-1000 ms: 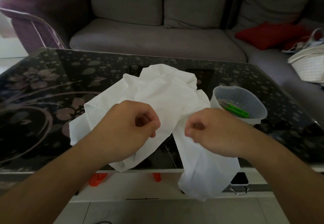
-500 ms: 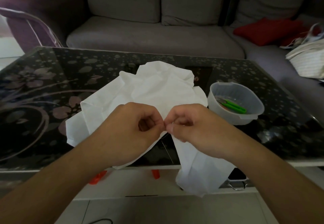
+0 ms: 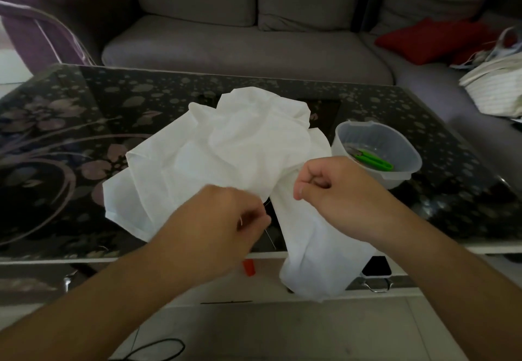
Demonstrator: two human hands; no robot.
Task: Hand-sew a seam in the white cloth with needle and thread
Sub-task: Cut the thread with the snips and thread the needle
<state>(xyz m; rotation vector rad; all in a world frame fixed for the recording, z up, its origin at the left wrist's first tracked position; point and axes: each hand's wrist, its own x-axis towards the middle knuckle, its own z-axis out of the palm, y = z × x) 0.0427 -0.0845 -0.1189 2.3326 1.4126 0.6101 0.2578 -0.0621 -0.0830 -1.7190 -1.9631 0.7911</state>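
Note:
The white cloth (image 3: 240, 148) lies crumpled on the dark floral glass table (image 3: 70, 140), with one end hanging over the near edge. My right hand (image 3: 339, 191) grips a fold of the cloth where it leaves the table, fingers curled round it. My left hand (image 3: 223, 227) is blurred, just left of that fold and nearer to me. Its thumb and fingers are pinched together as on a needle. Needle and thread are too thin to make out.
A clear plastic bowl (image 3: 406, 174) holding green thread snips (image 3: 372, 160) stands right of the cloth. Behind the table is a grey sofa (image 3: 240, 49) with a red cushion (image 3: 432, 38) and a striped bag (image 3: 497, 89). An orange object (image 3: 249, 267) sits under the table edge.
The hands met fingertip to fingertip at the cloth fold half a second ago. Now my left hand has pulled away down and toward me, while the right hand stays on the cloth.

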